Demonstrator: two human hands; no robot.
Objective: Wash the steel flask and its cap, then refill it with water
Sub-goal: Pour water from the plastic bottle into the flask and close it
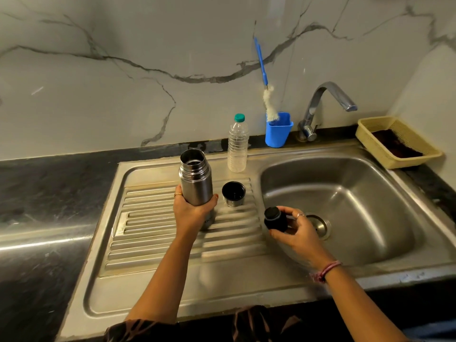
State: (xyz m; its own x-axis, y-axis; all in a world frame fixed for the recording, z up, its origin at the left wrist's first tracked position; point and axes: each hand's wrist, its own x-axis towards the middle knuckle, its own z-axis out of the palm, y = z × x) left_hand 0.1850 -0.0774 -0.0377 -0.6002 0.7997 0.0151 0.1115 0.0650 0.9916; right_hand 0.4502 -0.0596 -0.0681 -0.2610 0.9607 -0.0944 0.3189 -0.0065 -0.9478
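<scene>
The steel flask [195,177] stands upright on the ribbed drainboard [153,233] with its mouth uncovered. My left hand [193,211] grips its lower body. The flask's steel outer cup [233,193] rests mouth-up on the drainboard just right of the flask. My right hand [294,229] holds the black inner stopper [275,218] at the left edge of the sink basin [357,193], over the rim between drainboard and basin.
A clear plastic bottle [238,144] with a green cap stands behind the flask. A blue holder [278,130] with a bottle brush [266,95] sits by the tap [325,104]. A yellow basket [397,141] lies at the far right. Dark counter stretches to the left.
</scene>
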